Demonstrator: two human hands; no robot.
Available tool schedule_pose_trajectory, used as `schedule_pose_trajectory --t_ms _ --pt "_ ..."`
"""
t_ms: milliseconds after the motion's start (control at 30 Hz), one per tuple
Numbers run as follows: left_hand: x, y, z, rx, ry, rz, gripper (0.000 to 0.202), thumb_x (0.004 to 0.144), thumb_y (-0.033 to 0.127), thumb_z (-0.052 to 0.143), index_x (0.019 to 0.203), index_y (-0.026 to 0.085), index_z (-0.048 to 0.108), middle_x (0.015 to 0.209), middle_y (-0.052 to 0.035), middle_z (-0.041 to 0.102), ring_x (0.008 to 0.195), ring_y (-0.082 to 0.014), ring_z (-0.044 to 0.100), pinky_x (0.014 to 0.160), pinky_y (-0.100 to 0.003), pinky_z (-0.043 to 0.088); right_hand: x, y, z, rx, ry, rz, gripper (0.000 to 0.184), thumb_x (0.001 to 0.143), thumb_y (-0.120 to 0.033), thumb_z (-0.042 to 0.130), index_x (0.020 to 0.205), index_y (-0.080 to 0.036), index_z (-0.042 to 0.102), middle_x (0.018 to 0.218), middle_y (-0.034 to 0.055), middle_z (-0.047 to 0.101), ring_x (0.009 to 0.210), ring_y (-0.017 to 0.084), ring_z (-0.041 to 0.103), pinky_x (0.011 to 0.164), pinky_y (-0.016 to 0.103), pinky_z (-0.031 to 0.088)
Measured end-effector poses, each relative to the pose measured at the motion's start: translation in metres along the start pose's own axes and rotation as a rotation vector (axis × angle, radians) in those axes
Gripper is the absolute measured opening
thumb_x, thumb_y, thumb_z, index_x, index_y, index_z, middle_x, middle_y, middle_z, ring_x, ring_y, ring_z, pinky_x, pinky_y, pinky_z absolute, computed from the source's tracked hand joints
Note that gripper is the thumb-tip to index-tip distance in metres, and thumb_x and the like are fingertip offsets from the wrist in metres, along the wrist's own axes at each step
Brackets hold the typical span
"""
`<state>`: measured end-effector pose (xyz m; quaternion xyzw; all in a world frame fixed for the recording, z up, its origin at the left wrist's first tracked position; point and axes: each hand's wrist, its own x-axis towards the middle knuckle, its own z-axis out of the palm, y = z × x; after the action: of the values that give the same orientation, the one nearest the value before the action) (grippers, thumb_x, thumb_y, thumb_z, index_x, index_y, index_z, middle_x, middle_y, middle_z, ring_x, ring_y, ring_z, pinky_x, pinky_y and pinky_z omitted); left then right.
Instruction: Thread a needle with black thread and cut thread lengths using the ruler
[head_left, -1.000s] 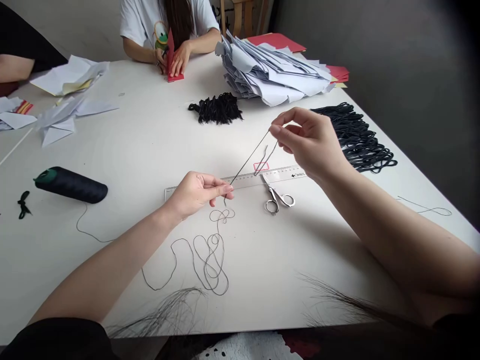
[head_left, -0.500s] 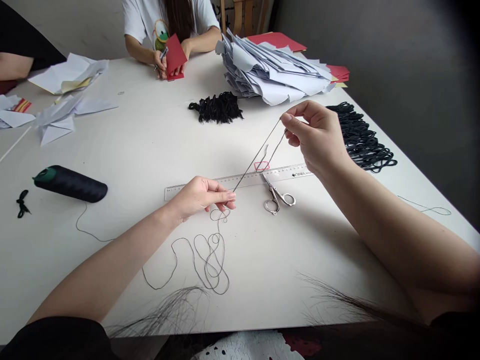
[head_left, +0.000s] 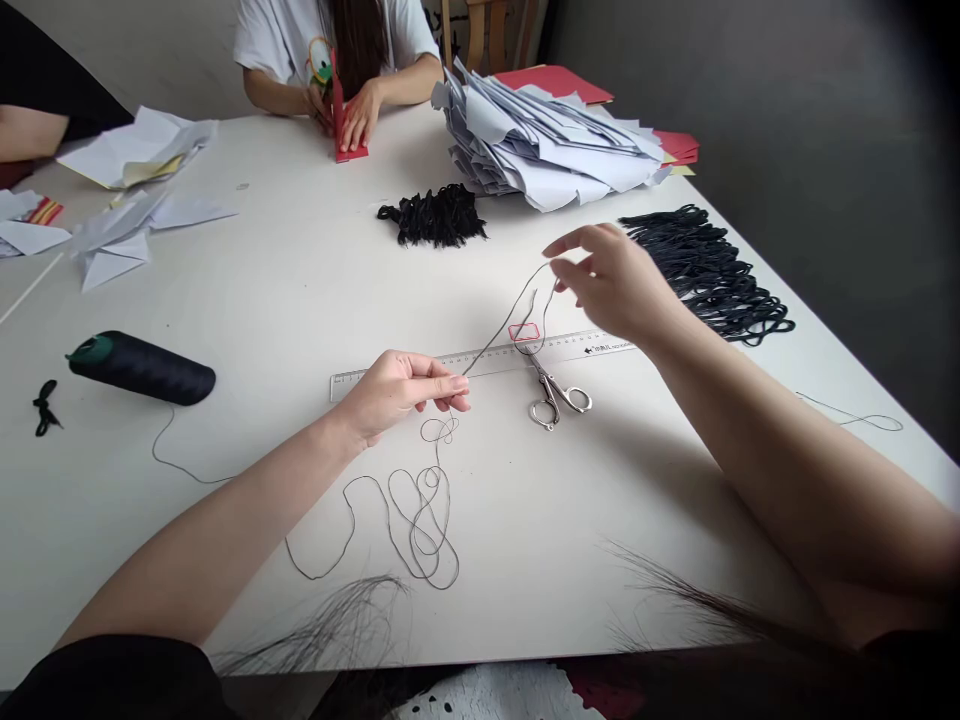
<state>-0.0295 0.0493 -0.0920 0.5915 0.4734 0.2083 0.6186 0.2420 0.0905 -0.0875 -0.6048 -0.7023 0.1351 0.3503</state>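
Note:
My left hand (head_left: 409,395) pinches a black thread (head_left: 499,338) between thumb and fingertips, just in front of a clear ruler (head_left: 360,382). The thread runs slackly up to my right hand (head_left: 600,275), slightly blurred, whose index finger is lifted off the thumb. There it bends over at the thumb and lower fingers, and its other end drops in a curve towards the ruler. Metal folding scissors (head_left: 551,395) lie with their tips at the ruler, near a small red-outlined rectangle (head_left: 523,331). Loose loops of thread (head_left: 424,520) lie below my left hand.
A black thread spool (head_left: 150,368) lies at left beside a small black knotted bundle (head_left: 46,408). Black thread bundles (head_left: 433,215) and looped cords (head_left: 712,270) lie farther back. A paper stack (head_left: 555,140) stands behind. Across the table (head_left: 300,270), a person handles red card (head_left: 352,155).
My right hand has moved slightly down and left, its index finger parting from the thumb. The taut thread has slackened into a curve. The person opposite has lowered a hand onto the red card.

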Motion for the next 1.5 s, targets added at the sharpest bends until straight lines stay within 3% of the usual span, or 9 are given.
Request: schedule_pose_trajectory --t_ms 100,200,300,500,700,933,1000,1167,1500 --pt "0.001 -0.002 0.000 -0.025 0.021 -0.016 0.026 0.073 0.044 0.078 0.072 0.018 0.075 0.077 -0.0071 0.076 0.074 -0.0159 0.063 0.064 -0.027 0.042 -0.022 -0.011 -0.009 -0.400 -0.012 -0.130 0.027 0.090 -0.030 0.052 0.111 -0.014 0.059 0.112 0.0190 0.061 0.072 0.021 0.057 0.056 0.033 0.036" --pt "0.003 -0.005 0.001 -0.077 0.048 0.000 0.025 0.074 0.044 0.078 0.073 0.019 0.075 0.079 -0.0062 0.076 0.077 -0.0156 0.064 0.071 -0.028 0.045 -0.057 -0.036 -0.018 -0.657 -0.162 -0.040 0.028 0.097 -0.028 0.039 0.091 -0.013 0.062 0.082 0.0142 0.063 0.058 0.021 0.052 0.050 0.030 0.026" --pt "0.003 -0.008 0.005 -0.186 0.104 0.057 0.024 0.074 0.042 0.079 0.074 0.019 0.075 0.081 -0.0052 0.076 0.080 -0.0145 0.067 0.078 -0.027 0.048 -0.093 -0.052 -0.015 -0.759 -0.324 -0.006 0.033 0.100 -0.030 0.038 0.085 -0.012 0.061 0.072 0.0114 0.060 0.054 0.019 0.051 0.047 0.028 0.021" --pt "0.003 -0.011 0.011 -0.288 0.113 0.014 0.028 0.073 0.043 0.080 0.078 0.017 0.074 0.085 -0.0068 0.076 0.079 -0.0168 0.072 0.073 -0.026 0.054 -0.129 -0.048 0.002 -0.800 -0.296 -0.230 0.028 0.099 -0.028 0.046 0.084 -0.011 0.063 0.075 0.0107 0.060 0.065 0.021 0.058 0.048 0.029 0.026" --pt "0.003 -0.014 0.012 -0.318 0.097 -0.012 0.029 0.072 0.043 0.081 0.078 0.016 0.074 0.084 -0.0065 0.076 0.078 -0.0161 0.072 0.070 -0.024 0.055 -0.126 -0.048 -0.004 -0.795 -0.442 -0.175 0.021 0.089 -0.005 0.042 0.092 -0.011 0.062 0.081 0.0093 0.059 0.053 0.016 0.050 0.043 0.028 0.022" --pt "0.003 -0.014 0.008 -0.330 0.116 -0.016 0.027 0.073 0.042 0.081 0.079 0.017 0.074 0.087 -0.0068 0.077 0.082 -0.0177 0.073 0.074 -0.026 0.056 -0.084 -0.036 -0.025 -0.359 -0.739 -0.197 0.020 0.083 -0.013 0.052 0.098 -0.018 0.064 0.094 0.0065 0.063 0.057 0.011 0.052 0.055 0.025 0.039" --pt "0.003 -0.015 0.008 -0.335 0.106 -0.028 0.027 0.072 0.042 0.081 0.079 0.017 0.074 0.087 -0.0072 0.077 0.082 -0.0180 0.073 0.074 -0.027 0.056 -0.067 -0.037 -0.029 -0.170 -0.868 -0.166 0.007 0.085 -0.024 0.055 0.086 -0.019 0.060 0.075 0.0013 0.059 0.057 0.011 0.050 0.057 0.024 0.039" --pt "0.003 -0.015 0.009 -0.325 0.075 -0.050 0.029 0.072 0.044 0.081 0.079 0.016 0.075 0.088 -0.0081 0.077 0.082 -0.0187 0.073 0.072 -0.026 0.056 -0.043 -0.048 -0.022 0.013 -1.152 -0.132 0.052 0.086 -0.066 0.050 0.065 -0.020 0.041 0.055 -0.0046 0.039 0.050 0.009 0.032 0.050 0.025 0.030" --pt "0.003 -0.013 0.009 -0.303 0.005 -0.058 0.024 0.076 0.042 0.079 0.077 0.018 0.076 0.087 -0.0065 0.077 0.080 -0.0157 0.073 0.071 -0.023 0.056 -0.045 -0.056 -0.002 -0.078 -1.190 -0.112 0.052 0.085 -0.067 0.053 0.066 -0.020 0.039 0.058 -0.0034 0.046 0.050 0.009 0.036 0.050 0.026 0.030"
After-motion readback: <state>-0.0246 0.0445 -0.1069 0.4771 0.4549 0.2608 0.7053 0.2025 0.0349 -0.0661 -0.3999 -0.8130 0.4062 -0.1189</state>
